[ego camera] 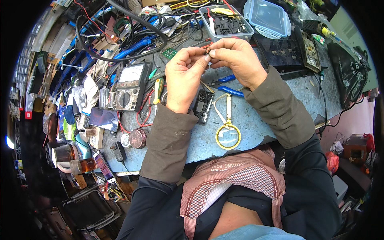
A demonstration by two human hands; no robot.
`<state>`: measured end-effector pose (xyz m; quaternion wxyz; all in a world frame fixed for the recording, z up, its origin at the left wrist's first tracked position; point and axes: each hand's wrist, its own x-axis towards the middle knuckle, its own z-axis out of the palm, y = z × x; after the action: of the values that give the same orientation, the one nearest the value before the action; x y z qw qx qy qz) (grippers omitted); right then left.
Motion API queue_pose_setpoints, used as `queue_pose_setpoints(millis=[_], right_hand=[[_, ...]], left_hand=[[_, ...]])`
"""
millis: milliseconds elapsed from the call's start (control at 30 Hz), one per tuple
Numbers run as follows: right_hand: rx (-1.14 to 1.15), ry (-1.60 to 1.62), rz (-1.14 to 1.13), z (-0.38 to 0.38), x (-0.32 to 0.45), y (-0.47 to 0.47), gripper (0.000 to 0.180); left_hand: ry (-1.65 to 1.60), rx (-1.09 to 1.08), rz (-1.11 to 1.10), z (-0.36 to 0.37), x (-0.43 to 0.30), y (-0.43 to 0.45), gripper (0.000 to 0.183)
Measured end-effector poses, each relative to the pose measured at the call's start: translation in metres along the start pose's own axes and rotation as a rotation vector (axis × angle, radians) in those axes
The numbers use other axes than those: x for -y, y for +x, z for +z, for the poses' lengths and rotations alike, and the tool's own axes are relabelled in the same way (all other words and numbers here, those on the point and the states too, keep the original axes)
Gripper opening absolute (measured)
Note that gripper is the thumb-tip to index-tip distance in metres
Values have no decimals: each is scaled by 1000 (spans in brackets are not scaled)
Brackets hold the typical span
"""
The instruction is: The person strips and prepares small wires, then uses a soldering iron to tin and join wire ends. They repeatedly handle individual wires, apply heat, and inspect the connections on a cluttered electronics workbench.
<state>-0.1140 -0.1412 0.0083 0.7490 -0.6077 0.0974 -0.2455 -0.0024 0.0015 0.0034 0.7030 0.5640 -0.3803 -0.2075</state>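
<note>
Both hands meet over the blue worktop, fingertips close together around a small dark part point(207, 52), mostly hidden by the fingers. My left hand point(187, 73) pinches it from the left, and my right hand point(237, 60) from the right. Under my right wrist lie pliers with blue handles point(230, 91). A magnifying glass with a yellow rim point(228, 136) rests nearer my body. Between the wrists is a black device with an open back point(203, 106). A screwdriver with a yellow-green handle point(158, 90) lies left of my left wrist, beside an analog multimeter point(129, 87).
A plastic box of small black parts point(228, 26) stands beyond the hands, its lid point(267, 18) to the right. Tangled cables point(135, 49) crowd the back left. A dark phone point(104, 119), a round tin point(138, 138) and a glass of tea point(83, 165) sit at the left.
</note>
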Motion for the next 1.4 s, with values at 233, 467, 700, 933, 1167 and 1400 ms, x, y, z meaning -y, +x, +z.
queue_pose_setpoints(millis=[233, 467, 700, 933, 1167, 1400], right_hand=[[8, -26, 3, -1, -2, 1, 28], [9, -104, -20, -4, 1, 1, 28], [-16, -47, 17, -6, 4, 1, 20], [-4, -69, 60, -4, 7, -2, 18], [17, -78, 88, -2, 9, -3, 19], [24, -134, 111, -4, 10, -4, 17]], left_hand=[[19, -6, 24, 1, -2, -1, 22], [77, -26, 38, 0, -1, -1, 21], [99, -12, 32, -1, 1, -1, 21], [122, 3, 25, 1, -2, -2, 21], [169, 8, 43, 1, -3, -3, 16], [234, 27, 35, 0, -3, -5, 10]])
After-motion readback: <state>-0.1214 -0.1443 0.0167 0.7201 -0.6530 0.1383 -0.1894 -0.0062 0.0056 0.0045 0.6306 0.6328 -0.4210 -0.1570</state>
